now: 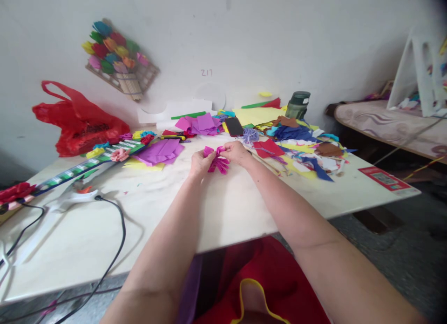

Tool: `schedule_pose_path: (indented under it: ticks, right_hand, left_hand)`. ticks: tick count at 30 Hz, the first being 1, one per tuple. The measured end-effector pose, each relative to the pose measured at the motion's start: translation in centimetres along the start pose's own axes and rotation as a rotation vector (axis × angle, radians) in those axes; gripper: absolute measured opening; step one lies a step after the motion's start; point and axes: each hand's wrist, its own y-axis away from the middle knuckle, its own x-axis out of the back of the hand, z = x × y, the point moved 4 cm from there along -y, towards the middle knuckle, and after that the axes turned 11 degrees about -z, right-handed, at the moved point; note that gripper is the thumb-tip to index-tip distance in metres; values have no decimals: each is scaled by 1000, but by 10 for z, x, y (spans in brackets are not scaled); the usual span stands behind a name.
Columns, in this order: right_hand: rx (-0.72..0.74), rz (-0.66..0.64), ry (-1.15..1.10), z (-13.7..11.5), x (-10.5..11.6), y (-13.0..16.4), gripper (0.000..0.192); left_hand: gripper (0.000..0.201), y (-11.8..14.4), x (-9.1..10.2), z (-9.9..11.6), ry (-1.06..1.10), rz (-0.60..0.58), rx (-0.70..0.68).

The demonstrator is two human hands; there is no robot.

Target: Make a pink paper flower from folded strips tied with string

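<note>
Between my hands is a bright magenta piece of pleated paper point(220, 165), fanned out like a flower above the pale table. My left hand point(202, 163) pinches its left side. With closed fingertips, my right hand point(234, 152) grips its upper right edge. A stack of purple paper sheets point(159, 151) lies to the left of my hands, and more purple paper point(200, 124) is behind them. Close to my right hand are a red paper piece point(268, 148) and a ball of lilac yarn point(250, 135).
Heaped coloured scraps point(314, 151) spread over the right side, with a dark green bottle point(298, 105) behind. A black phone point(233, 127) lies at the back. Leftward are a red plastic bag point(84, 124), a white glue gun point(70, 200) with its black cable, and paper flowers point(119, 155).
</note>
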Motion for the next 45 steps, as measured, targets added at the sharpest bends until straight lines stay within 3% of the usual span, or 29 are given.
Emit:
schedule_pose_path:
  ticks: [10,16,21,24,29,35,40,45]
  right_hand:
    - [84,53,369,-27,5,14,16]
    - [247,29,601,-43,1,20,25]
    - [358,7,682,-55,-2,25,26]
    - [308,-40,683,-53,-6,23,25]
    - [222,-6,602,-42,-8,17,21]
    - [142,43,352,-27,1,11,16]
    - [139,39,106,-13,3,2,10]
    - [68,-25,-191,-4,2,1,12]
  left_hand:
    - [14,1,1,3,-61,64,33]
    - [13,-5,6,-5,-115,127,35]
    - [13,-6,8,-6,-124,140,36]
    - [14,-6,8,-8,-134,137,44]
    - [18,-8,6,-8,-33,85,-21]
    - [30,-2,3,1,159,-46,-37]
    - [37,3,0,8,164,-151,-70]
    - [34,2,0,8,105,-183,-97]
